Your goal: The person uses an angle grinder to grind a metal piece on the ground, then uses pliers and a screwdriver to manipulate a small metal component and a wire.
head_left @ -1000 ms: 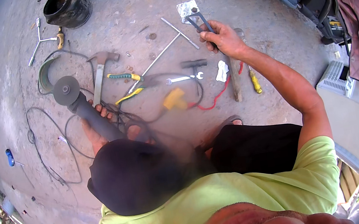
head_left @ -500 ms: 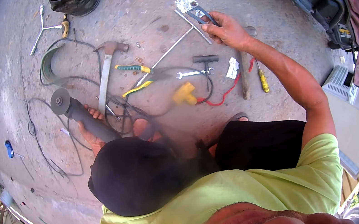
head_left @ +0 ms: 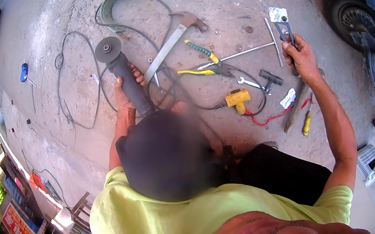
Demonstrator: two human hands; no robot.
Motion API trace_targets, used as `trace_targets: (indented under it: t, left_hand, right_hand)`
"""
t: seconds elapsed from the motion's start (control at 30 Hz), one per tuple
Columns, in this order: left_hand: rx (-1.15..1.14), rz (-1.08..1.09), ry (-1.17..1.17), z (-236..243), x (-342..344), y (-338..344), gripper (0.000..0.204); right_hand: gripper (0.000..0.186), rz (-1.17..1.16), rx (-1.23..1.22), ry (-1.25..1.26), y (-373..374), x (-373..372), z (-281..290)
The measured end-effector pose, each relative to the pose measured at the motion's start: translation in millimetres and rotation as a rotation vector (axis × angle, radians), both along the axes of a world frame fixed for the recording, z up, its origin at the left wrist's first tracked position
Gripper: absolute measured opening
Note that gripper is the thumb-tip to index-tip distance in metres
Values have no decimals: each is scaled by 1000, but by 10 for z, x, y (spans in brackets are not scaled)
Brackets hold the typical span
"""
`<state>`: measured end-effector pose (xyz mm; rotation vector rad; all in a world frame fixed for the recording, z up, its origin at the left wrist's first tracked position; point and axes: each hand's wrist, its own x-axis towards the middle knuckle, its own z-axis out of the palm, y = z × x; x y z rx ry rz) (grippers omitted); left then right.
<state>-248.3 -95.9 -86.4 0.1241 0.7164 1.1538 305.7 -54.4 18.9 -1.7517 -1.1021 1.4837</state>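
Blue-handled tool (head_left: 24,73): on the concrete floor (head_left: 43,113), thin shaft pointing downward.
Left hand (head_left: 124,96): closed round the grinder's body, thumb on one side, fingers on the other.
Angle grinder (head_left: 130,83): in that hand, left of the hammer; dark grey barrel, round grey disc (head_left: 102,55) with a central nut uppermost, lower end hidden behind the black cap (head_left: 166,156).
Hammer (head_left: 166,53): pale handle, rusty brown head.
Pliers (head_left: 216,61): green-and-yellow handles spread apart.
Metal piece (head_left: 278,14): above the right hand; bright, scuffed, squarish plate with a dark round fastener, two narrow dark strips below.
Right hand (head_left: 300,57): thumb and fingers pinched on those strips.
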Motion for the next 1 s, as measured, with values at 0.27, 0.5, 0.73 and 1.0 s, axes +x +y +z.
trace_targets:
  t: [0.27, 0.5, 0.73, 1.0]
  left_hand:
    - [-12, 65, -44, 9, -193, 78, 75]
    - [-32, 59, -152, -200, -341, 282, 68]
    - [-30, 64, -141, -198, -350, 243, 71]
    - [-60, 37, 174, -281, -524, 164, 65]
  right_hand:
    - [27, 164, 277, -393, 74, -29, -76]
    - [31, 299, 312, -481, 175, 33, 19]
    - [36, 42, -62, 96, 297, 98, 64]
    - [39, 8, -60, 266, 344, 244, 87]
